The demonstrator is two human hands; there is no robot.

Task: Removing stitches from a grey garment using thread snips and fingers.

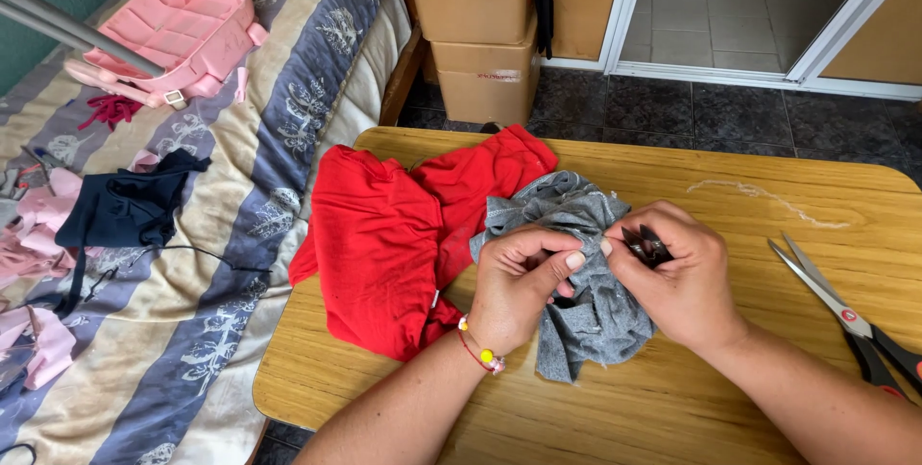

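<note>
Between the two hands, at table centre, sits a bunched grey cloth — both hands work on it. Right hand has fingers curled tight, pinching a small dark metal tool against the top of the grey cloth; what kind of tool it is I cannot tell. Left hand is clenched too, thumb and fingers gripping a fold of the grey cloth, thumbnail close to the right hand's fingertips. A red-and-yellow bead bracelet circles the left wrist.

Open room: bare wood lies in front of the hands toward the near edge and to the right, up to the scissors, which lie well apart from the right hand near the table's right edge, blades parted. To the left, a crumpled red garment touches the grey cloth and hangs over the table's left edge.

Surface is a wooden table with rounded corners and a pale smear near the far side. Left of it — a bed with a striped floral cover, holding a dark navy garment, pink fabric pieces and a pink bag. Behind the table: stacked cardboard boxes, dark floor tiles, a sliding door frame.
</note>
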